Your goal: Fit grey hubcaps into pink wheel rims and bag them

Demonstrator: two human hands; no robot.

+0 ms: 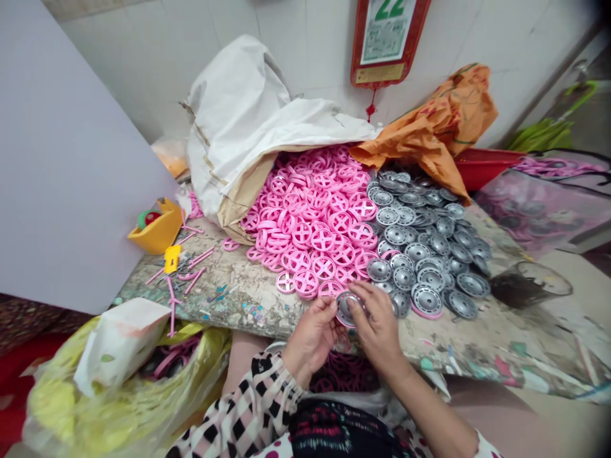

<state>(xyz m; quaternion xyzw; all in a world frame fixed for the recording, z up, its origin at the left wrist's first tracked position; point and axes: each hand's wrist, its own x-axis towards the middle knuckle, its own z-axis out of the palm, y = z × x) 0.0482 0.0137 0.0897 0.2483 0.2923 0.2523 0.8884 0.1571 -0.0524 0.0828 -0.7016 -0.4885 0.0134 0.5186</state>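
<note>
A grey wheel disc (345, 309) with a pink rim showing at its edge is pinched between both hands at the table's front edge. My left hand (314, 332) is closed on its left side. My right hand (377, 324) grips its right side, thumb lying over the face. Just beyond my fingers spreads a heap of pink spoked wheel rings (305, 234). To the right of them lies a pile of grey wheel discs (420, 251), one near my right hand resting on a pink ring. Below my hands, more pink rings (346, 372) sit in my lap, partly hidden by my wrists.
A white sack (238, 108) and an orange sack (439, 121) stand behind the piles. At the left are a yellow holder (160, 229) and pink plastic sticks (172, 305). A dark cup (529, 285) lies at the right. A yellow bag (62, 394) sits low on the left.
</note>
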